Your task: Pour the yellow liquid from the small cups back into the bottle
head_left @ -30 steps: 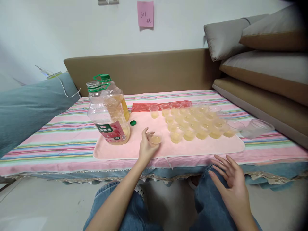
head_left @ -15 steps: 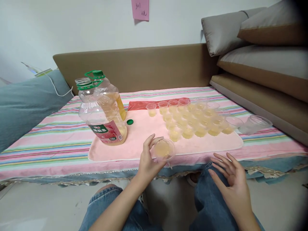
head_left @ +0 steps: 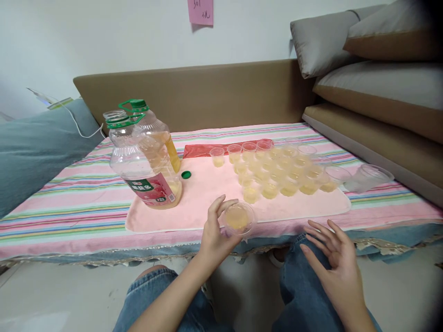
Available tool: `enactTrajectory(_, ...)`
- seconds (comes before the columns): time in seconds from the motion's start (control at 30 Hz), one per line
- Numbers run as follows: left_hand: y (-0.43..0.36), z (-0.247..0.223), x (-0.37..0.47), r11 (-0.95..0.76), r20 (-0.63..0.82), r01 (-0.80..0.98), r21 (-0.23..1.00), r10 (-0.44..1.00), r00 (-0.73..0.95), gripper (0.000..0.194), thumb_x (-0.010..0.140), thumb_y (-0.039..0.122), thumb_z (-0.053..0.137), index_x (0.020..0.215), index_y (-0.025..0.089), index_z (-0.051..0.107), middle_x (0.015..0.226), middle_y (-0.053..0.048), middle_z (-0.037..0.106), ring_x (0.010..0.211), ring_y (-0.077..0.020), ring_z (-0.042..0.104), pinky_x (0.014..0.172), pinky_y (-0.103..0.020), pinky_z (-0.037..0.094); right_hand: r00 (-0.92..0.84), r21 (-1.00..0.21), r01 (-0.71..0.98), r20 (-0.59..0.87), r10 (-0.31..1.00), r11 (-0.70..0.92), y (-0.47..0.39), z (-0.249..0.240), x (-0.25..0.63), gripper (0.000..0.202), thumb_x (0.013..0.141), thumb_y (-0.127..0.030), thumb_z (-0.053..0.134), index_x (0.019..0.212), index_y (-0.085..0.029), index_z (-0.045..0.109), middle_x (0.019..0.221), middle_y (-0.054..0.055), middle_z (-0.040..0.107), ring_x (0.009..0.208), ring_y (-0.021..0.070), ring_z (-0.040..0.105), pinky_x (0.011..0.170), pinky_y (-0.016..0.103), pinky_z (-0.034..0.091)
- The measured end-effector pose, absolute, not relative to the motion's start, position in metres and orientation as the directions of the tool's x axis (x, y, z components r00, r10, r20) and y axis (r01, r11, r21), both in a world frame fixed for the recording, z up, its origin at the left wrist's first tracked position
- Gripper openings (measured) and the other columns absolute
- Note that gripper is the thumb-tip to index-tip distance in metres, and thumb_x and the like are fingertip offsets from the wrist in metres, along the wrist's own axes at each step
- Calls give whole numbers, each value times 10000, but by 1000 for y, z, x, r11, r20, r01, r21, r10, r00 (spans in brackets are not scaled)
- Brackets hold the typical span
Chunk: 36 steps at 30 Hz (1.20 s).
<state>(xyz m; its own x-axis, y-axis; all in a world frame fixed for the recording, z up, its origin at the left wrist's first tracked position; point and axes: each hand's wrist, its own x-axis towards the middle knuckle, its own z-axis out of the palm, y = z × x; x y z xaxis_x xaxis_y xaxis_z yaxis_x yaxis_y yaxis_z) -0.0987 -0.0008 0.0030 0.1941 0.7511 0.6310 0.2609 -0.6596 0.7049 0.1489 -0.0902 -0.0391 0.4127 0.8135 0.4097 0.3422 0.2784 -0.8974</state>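
Note:
My left hand (head_left: pixel 218 230) grips a clear plastic cup (head_left: pixel 239 217) of pale yellow drink, held near the front edge of the pink mat (head_left: pixel 207 184). Above my right knee, my right hand (head_left: pixel 334 256) is open with its fingers spread, touching no cup. Several more filled cups (head_left: pixel 270 188) stand in close rows on the right half of the mat. A single cup (head_left: pixel 218 159) stands at their back left. To the left is an uncapped large juice bottle (head_left: pixel 148 184), mostly drained, and behind it a fuller capped bottle (head_left: pixel 173 152).
A green cap (head_left: pixel 186 174) lies beside the bottles. Behind the cups is a red plastic wrapper (head_left: pixel 197 150). A stack of clear cups (head_left: pixel 372 177) lies on its side at the right. Cushions (head_left: pixel 377 97) are piled at the right; a striped cloth (head_left: pixel 86 198) covers the seat.
The cup in my left hand has shifted slightly right and tilts a little more toward me. My right hand has stayed almost still.

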Motion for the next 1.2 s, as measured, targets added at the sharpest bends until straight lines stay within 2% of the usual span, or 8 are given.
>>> enactTrajectory(0.23,28,-3,-97,-422,431,217,880,903,11,828,707,253,796,1367,280,296,1252,-117,631,1192,-261,632,1027,-493,504,428,-911,308,389,816,274,-92,-39,153,730,830,-318,741,1452,-271,361,1331,161,577,1154,277,631,950,466,551)
enactTrajectory(0.43,106,-2,-94,-317,338,154,936,932,-133,839,632,226,816,1311,259,326,1213,-111,617,1093,-234,652,883,-411,559,433,-910,303,396,810,283,-93,-40,157,744,825,-312,744,1470,-292,373,1321,141,591,1150,270,636,929,433,566)
enactTrajectory(0.57,161,-3,-90,-266,316,246,932,930,-188,835,601,164,811,1289,256,347,1174,-85,628,1018,-218,660,894,-411,539,433,-906,321,400,808,276,-96,-46,164,739,842,-296,729,1487,-287,368,1330,148,597,1134,270,654,918,414,585)
enactTrajectory(0.83,207,-9,-89,-256,316,286,923,930,-186,853,562,137,830,1282,264,392,1090,-37,627,978,-210,632,917,-419,512,319,-867,376,453,832,328,-93,-62,192,729,852,-226,711,1492,-288,368,1236,136,673,1046,279,714,839,363,640)
enactTrajectory(1.0,210,-20,-91,-245,298,269,931,938,-175,846,562,150,832,1274,282,396,1077,-23,621,949,-195,625,920,-444,518,334,-854,388,482,810,348,-89,-60,195,721,845,-247,711,1490,-290,390,1158,127,714,963,283,740,758,329,657)
enactTrajectory(1.2,216,-27,-90,-245,278,207,947,949,-149,794,582,143,793,1248,282,385,1118,-34,606,999,-190,621,932,-447,525,345,-855,368,490,801,365,-87,-64,190,705,847,-251,717,1481,-288,412,1154,124,716,958,287,741,761,341,660)
